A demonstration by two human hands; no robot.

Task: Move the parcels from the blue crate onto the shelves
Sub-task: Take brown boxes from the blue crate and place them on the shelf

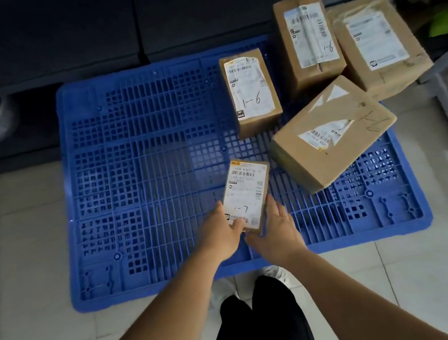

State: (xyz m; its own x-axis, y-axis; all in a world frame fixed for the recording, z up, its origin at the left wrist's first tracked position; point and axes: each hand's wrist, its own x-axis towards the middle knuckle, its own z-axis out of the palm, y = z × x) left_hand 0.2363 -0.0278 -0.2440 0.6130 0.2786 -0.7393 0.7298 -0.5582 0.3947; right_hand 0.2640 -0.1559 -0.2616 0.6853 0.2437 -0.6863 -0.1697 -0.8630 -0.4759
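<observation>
Both hands grip a small brown cardboard parcel (247, 192) marked 1-7, the left hand (221, 234) curled round its near-left edge, the right hand (276, 231) round its near-right corner, above the flat blue plastic grid crate (142, 168). Four more brown cardboard parcels (329, 134) sit at the crate's far-right corner.

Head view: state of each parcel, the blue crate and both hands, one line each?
Parcel marked 1-7: held by both hands above the crate.
Front 1-6 parcel: label up, on the crate.
Rear 1-6 parcel: label up, untouched.
Far right parcel: label up, untouched.
Torn-label parcel: tilted.
Blue crate: on the floor.
Left hand: grips the 1-7 parcel.
Right hand: grips it too.
</observation>
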